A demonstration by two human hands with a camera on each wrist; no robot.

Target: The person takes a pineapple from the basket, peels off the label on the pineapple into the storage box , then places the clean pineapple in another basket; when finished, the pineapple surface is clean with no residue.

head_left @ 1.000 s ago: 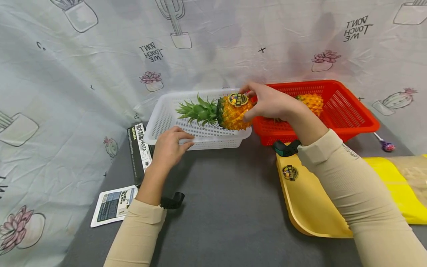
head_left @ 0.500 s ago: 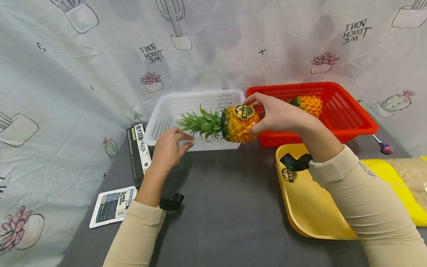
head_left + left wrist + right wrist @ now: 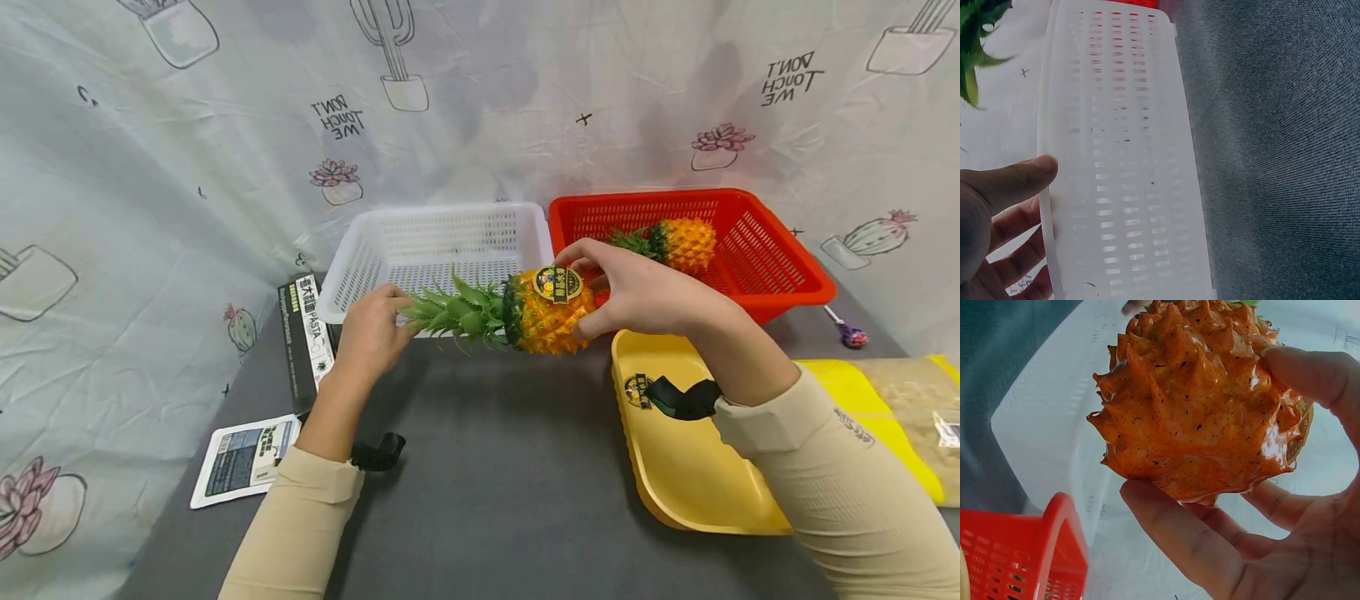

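Observation:
My right hand (image 3: 592,292) grips a small orange pineapple (image 3: 547,312) by its base and holds it on its side, green crown pointing left, above the grey table just in front of the white basket (image 3: 442,242). In the right wrist view the thumb and fingers (image 3: 1179,531) wrap round the pineapple (image 3: 1197,412). My left hand (image 3: 386,317) holds the white basket's front rim. In the left wrist view the thumb (image 3: 1016,181) lies on one side of the rim of the white basket (image 3: 1122,156) and the fingers on the other. A second pineapple (image 3: 675,243) lies in the red basket (image 3: 780,258).
A yellow tray (image 3: 690,467) sits on the table under my right forearm, with a yellow bag (image 3: 900,392) to its right. A black pasta box (image 3: 303,342) and a white packet (image 3: 240,458) lie at the left. A lollipop (image 3: 847,333) lies beside the red basket.
My right hand has drawn the pineapple from over the white basket towards me, past the basket's front edge. The left hand has stayed on the rim.

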